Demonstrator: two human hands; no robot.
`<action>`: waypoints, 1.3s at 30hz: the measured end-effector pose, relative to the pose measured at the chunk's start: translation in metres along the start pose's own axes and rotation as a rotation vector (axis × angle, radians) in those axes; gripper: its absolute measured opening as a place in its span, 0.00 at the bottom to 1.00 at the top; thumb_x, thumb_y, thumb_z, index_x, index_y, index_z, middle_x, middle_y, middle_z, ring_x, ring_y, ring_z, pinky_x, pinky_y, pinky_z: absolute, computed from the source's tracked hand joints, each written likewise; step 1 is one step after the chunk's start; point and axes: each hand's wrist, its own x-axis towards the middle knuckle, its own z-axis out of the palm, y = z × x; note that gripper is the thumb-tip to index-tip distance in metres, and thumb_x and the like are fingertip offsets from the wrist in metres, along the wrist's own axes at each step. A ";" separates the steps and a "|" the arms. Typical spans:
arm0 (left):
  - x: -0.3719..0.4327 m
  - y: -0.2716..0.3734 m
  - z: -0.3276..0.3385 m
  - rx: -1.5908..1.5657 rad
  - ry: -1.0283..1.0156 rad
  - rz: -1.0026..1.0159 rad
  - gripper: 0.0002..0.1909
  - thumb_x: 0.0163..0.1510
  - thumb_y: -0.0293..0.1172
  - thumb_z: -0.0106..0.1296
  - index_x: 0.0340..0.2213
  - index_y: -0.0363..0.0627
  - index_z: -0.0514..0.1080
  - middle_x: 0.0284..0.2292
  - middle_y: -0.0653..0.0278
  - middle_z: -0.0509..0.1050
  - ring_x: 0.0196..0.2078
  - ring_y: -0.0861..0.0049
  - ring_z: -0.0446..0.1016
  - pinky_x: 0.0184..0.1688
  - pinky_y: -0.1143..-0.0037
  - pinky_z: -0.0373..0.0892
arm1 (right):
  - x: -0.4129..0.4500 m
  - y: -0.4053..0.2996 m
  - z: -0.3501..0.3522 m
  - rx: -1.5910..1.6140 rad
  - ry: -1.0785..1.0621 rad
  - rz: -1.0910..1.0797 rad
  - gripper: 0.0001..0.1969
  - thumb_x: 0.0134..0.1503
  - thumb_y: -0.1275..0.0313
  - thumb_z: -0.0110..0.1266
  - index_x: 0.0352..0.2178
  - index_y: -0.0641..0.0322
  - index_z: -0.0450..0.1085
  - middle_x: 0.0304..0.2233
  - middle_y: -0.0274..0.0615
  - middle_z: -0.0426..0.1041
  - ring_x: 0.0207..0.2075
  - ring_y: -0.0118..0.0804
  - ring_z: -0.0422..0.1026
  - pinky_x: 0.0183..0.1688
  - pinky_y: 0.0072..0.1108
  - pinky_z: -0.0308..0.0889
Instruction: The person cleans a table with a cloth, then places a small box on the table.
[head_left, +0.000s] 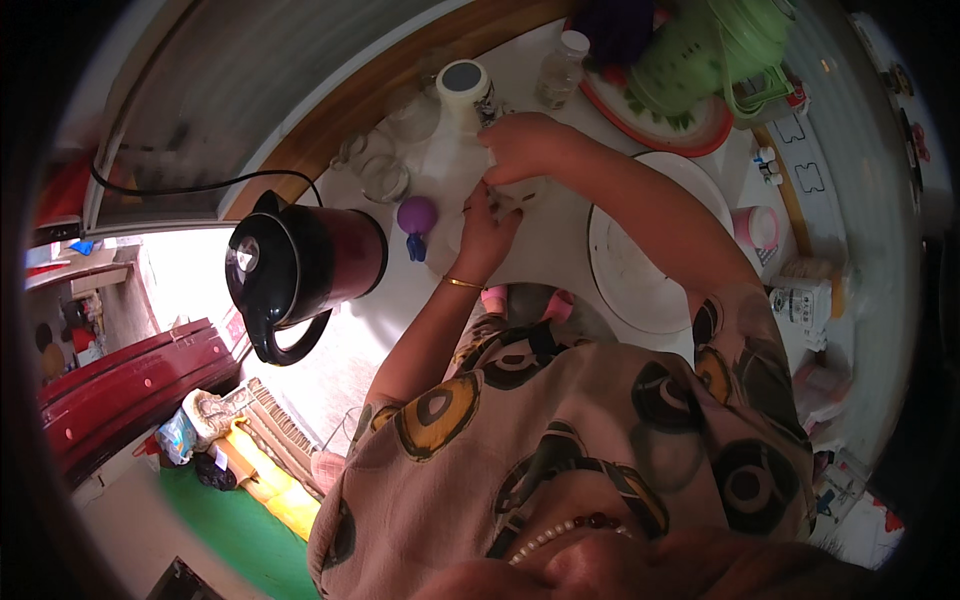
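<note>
Over the white tabletop (555, 247), both of my hands meet close together. My right hand (525, 146) reaches in from the right with its fingers curled, and a small pale thing shows at its fingertips, too indistinct to name. Just below it is my left hand (489, 234), with a gold bangle on the wrist and its fingers bent upward. Whether it grips anything is unclear. Behind the right fingers stands a white jar with a grey-topped lid (466, 94). Left of the hands are a purple ball-shaped object with a blue end (417, 215) and a clear glass vessel (385, 180).
A black and maroon electric kettle (330, 251) stands at the left. On the right lies a white enamel basin (630, 289), partly under my right forearm. Farther back are a clear white-capped bottle (561, 75), a red-rimmed tray (694, 142) and a green plastic pitcher (682, 67). A pink cup (756, 227) sits at right.
</note>
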 end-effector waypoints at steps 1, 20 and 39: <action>-0.001 0.002 0.001 0.022 0.022 -0.066 0.36 0.43 0.29 0.55 0.52 0.38 0.51 0.44 0.50 0.61 0.45 0.63 0.64 0.44 0.71 0.64 | 0.001 0.001 0.004 0.002 0.032 -0.006 0.26 0.39 0.54 0.53 0.35 0.64 0.68 0.30 0.52 0.72 0.33 0.48 0.72 0.37 0.33 0.67; 0.053 -0.014 -0.020 0.263 0.030 0.239 0.20 0.39 0.24 0.54 0.37 0.36 0.62 0.34 0.51 0.67 0.37 0.60 0.67 0.39 0.67 0.63 | -0.016 -0.011 0.029 0.310 0.508 0.217 0.33 0.44 0.51 0.53 0.42 0.71 0.59 0.35 0.62 0.67 0.36 0.56 0.70 0.38 0.35 0.67; 0.015 0.015 -0.028 0.051 0.090 0.052 0.34 0.42 0.21 0.53 0.50 0.37 0.52 0.46 0.55 0.62 0.49 0.68 0.63 0.48 0.72 0.62 | -0.163 0.029 0.025 0.804 0.649 0.327 0.21 0.51 0.68 0.52 0.47 0.59 0.62 0.44 0.42 0.66 0.40 0.34 0.69 0.39 0.23 0.65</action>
